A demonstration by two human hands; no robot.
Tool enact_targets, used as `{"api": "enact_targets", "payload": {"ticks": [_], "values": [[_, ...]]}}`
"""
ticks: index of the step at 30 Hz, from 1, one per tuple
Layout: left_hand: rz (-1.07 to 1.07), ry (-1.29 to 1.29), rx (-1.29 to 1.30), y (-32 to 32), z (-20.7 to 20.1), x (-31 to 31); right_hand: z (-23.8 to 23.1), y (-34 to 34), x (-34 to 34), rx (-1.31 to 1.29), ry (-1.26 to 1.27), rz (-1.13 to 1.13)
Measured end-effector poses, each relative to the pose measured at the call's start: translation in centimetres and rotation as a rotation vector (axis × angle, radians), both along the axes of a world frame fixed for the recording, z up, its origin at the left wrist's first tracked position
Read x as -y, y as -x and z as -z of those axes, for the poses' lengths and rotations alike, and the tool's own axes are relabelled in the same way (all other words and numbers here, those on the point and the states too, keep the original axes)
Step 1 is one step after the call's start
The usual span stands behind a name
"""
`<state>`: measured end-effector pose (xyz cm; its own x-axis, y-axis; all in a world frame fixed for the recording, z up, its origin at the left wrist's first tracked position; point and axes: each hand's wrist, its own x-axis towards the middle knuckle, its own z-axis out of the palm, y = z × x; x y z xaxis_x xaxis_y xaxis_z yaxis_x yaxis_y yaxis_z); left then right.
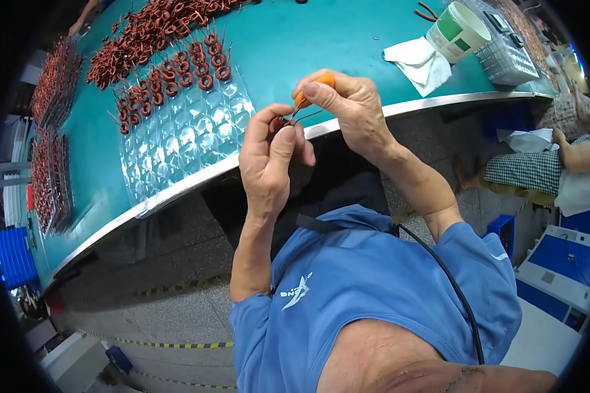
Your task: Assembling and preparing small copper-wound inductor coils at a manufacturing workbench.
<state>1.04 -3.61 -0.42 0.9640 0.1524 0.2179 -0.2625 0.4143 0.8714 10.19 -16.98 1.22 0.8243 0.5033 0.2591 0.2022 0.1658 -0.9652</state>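
Big teal bench (321,46) sweeps across the top, its metal edge curving from nine o'clock up toward three. On it, at ten o'clock, a clear blister tray (183,141) with rows of round pockets, the far rows filled with coils (196,69), the near pockets bare. Beyond that, at eleven, a loose heap (151,29) of the same copper-red rings, leads sticking out every way. More racks of coils (49,157) line the bench's nine o'clock end. At one o'clock, a white and green cup (457,29) beside a folded white cloth (421,62), and a grey keyed device (508,56) just past the cup. Now the hands, dead centre, just off the bench edge. Right hand (351,108) is curled tight around an orange-handled tool (308,92), thumb and forefinger pinching it, its thin metal tips angled down toward seven o'clock. Left hand (269,157) is closed in a pinch, fingers up, gripping one small coil (279,123): a dark copper-red wound ring, mostly hidden behind thumb and fingertips, a thin wire lead poking out toward three o'clock. The tool tips meet that coil right at the fingertips; whether they clamp the lead I cannot tell.
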Motion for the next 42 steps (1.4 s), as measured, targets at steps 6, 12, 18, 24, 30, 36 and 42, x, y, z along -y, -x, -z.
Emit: {"api": "enact_targets", "payload": {"ticks": [6,12,18,24,30,36,42], "values": [[0.001,-0.082,-0.068,0.3,-0.1,-0.8,1.4,0.6,0.6,0.026,0.014,0.063],[-0.012,-0.076,-0.020,0.0,0.0,-0.5,2.3,1.3,0.7,-0.163,0.014,-0.085],[-0.151,-0.337,-0.031,-0.2,0.5,-0.4,1.4,2.7,-0.2,0.156,0.145,0.153],[-0.092,-0.355,-0.019,0.0,-0.5,-0.5,-0.1,1.8,0.6,-0.062,0.107,0.060],[0.054,-0.059,-0.088,0.4,-0.9,-1.0,1.1,2.0,0.4,0.024,0.143,0.120],[0.103,-0.050,-0.096,0.6,-0.7,-1.4,1.0,1.3,1.1,0.135,0.052,0.091],[0.156,-0.054,-0.041,0.6,-0.3,-1.5,1.2,0.3,1.5,-0.062,-0.070,-0.103]]}}
